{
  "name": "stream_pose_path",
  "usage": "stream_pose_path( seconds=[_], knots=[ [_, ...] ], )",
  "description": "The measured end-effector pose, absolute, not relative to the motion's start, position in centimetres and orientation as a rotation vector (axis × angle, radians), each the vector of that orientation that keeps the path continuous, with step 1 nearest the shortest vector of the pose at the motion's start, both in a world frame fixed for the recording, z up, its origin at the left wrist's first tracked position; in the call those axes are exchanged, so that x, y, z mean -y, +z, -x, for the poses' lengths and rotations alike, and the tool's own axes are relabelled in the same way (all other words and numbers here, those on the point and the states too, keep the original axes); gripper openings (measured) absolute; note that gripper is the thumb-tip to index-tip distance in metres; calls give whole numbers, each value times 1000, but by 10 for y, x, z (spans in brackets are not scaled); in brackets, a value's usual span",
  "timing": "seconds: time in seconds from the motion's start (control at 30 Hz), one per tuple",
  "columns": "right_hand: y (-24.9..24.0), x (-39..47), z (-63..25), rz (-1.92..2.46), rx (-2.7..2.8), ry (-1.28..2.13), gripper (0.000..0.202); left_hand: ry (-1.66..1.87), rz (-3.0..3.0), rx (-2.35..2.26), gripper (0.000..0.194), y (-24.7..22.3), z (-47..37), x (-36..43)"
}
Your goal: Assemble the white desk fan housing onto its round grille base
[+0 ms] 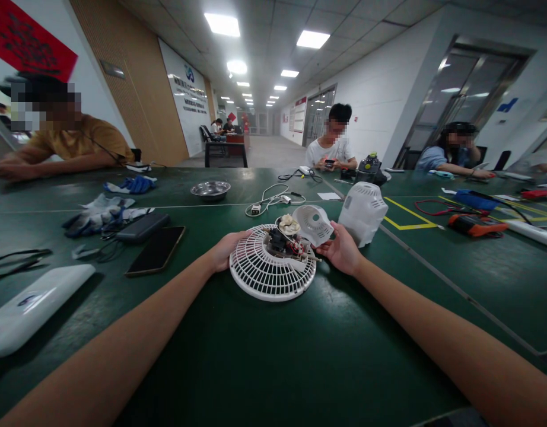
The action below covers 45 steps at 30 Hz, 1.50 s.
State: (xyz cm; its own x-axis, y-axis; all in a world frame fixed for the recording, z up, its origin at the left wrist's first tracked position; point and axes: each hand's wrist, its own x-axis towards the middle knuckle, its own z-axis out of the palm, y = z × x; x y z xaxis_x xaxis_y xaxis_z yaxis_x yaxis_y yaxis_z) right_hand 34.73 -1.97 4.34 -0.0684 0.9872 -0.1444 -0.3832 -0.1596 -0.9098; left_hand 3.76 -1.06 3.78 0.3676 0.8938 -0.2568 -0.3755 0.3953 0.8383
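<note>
On the green worktop lies a round white fan grille, its left rim pinched in the fingers of the left hand. The white housing stands beside the right hand, whose fingers hold the edge of a small perforated cover, tilted behind the exposed motor assembly. I judge this a part-handling step; moving the cover calls for a steady grille and slack in the red wires.

Dark green, smooth-topped table. On it: shallow round metal bowl, looped white cable, upright white vented plastic housing, black rectangular phone, dark grey case beside phone, orange-and-black device.
</note>
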Motion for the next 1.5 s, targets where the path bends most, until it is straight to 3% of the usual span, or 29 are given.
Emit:
stream_pose_path(
  seconds=[1.5],
  knots=[
    [42,19,-349,982,829,1552,26,908,-790,-752,21,34,-34,7]
  ],
)
